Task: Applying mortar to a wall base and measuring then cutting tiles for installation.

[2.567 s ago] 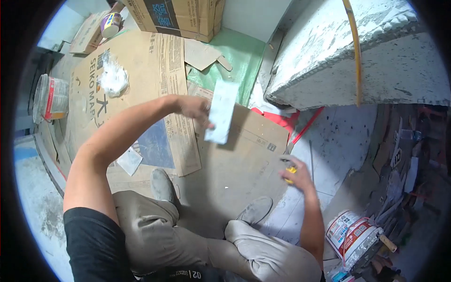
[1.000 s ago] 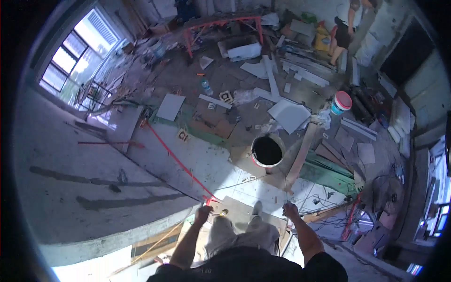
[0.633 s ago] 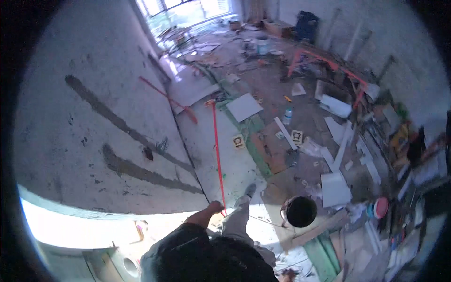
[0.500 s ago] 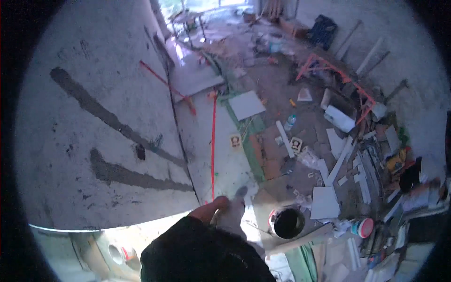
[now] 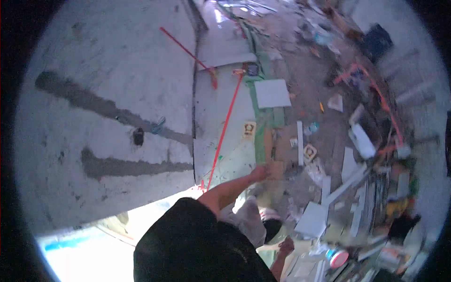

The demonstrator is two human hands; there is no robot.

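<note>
My left arm reaches out over the floor, and my left hand [image 5: 260,172] is smeared by motion, near a pale tiled strip beside green sheeting [image 5: 260,149]. Nothing can be made out in it. My right hand [image 5: 286,244] hangs low beside my leg, its fingers curled in, with no object showing in it. Beneath me are my light-coloured trouser leg [image 5: 249,218] and, partly hidden behind it, a bucket [image 5: 271,225] with a dark inside. A white board [image 5: 312,219] lies on the floor to the right of the bucket.
At left stands a grey wall [image 5: 117,56] with two dark filled channels. A red strip [image 5: 225,129] runs along the floor beside it. White offcuts [image 5: 345,183], a red-lidded tub [image 5: 337,257], a bottle [image 5: 313,128] and a red metal frame [image 5: 383,98] clutter the right side.
The view has turned and moved forward, so the floor things have shifted. My left hand has swung out to the right, and my right hand has come into view.
</note>
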